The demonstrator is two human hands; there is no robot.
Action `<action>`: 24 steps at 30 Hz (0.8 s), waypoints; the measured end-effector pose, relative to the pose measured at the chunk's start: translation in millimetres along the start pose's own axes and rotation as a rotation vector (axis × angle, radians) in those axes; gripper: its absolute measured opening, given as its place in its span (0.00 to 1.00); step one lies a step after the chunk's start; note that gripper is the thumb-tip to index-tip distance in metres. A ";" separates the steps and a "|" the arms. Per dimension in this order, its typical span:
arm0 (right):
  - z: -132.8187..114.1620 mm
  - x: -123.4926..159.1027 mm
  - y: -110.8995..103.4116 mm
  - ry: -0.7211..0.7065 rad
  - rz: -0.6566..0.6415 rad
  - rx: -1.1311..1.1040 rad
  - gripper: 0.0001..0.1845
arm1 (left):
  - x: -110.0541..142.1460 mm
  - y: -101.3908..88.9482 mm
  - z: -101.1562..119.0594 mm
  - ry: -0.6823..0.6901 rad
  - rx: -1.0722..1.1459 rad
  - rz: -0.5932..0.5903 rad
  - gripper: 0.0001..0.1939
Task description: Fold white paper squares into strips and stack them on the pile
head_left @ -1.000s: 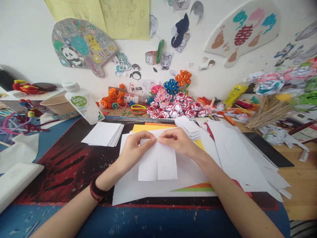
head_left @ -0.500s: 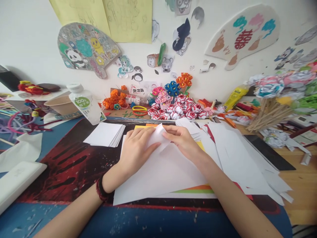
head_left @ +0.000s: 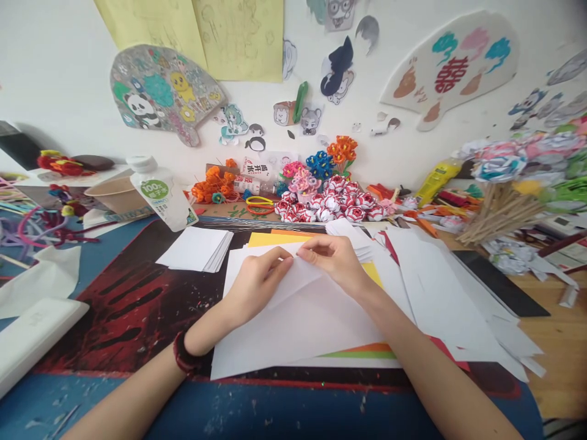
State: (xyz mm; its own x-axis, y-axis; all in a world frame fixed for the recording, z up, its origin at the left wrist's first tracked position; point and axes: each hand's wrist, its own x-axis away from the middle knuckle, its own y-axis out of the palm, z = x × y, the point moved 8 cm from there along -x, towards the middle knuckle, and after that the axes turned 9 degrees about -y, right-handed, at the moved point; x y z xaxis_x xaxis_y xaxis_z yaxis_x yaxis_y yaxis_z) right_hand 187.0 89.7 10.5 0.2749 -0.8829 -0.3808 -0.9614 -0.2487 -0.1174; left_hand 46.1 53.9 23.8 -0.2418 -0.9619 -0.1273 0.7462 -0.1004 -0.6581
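My left hand [head_left: 257,281] and my right hand [head_left: 332,260] meet above a large white sheet [head_left: 298,333], fingertips nearly touching. Between them is a small piece of white paper [head_left: 296,282], its top edge pinched by both hands. Its outline is hard to tell from the sheet below. The left thumb and forefinger are closed together on it; the right fingers are curled and pressed on it from the other side. Yellow paper [head_left: 275,239] and other coloured sheets show under the large sheet. A stack of white paper squares [head_left: 195,249] lies left of my left hand.
White sheets [head_left: 440,293] lie at the right, beside a black flat board [head_left: 499,281]. Paper roses [head_left: 334,201] and pipe-cleaner flowers [head_left: 215,183] line the wall. A white bottle [head_left: 160,195] stands back left; a white case [head_left: 41,339] lies at the left edge.
The small paper stood up between my fingers before and now hangs lower, opened flatter. My left fingers, formerly stretched over it, have curled into a pinch; the right hand has shifted slightly left.
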 end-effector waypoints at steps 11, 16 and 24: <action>6.7 -0.1 0.5 0.040 -0.072 0.105 0.16 | -0.5 -4.6 0.3 0.012 -0.018 0.035 0.12; -3.3 0.5 4.8 -0.069 -0.082 0.301 0.08 | 0.2 2.5 2.8 0.037 -0.038 0.009 0.10; -44.9 17.3 17.8 -0.427 0.039 0.485 0.09 | 0.9 4.8 4.0 -0.009 -0.057 0.056 0.12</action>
State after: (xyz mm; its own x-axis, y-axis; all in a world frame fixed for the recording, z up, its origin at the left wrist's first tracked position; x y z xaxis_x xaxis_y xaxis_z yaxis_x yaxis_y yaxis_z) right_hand 174.2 52.1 43.0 0.3155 -0.6263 -0.7129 -0.8851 0.0767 -0.4590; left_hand 52.0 51.5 23.5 -0.1953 -0.9679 -0.1584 0.7217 -0.0325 -0.6914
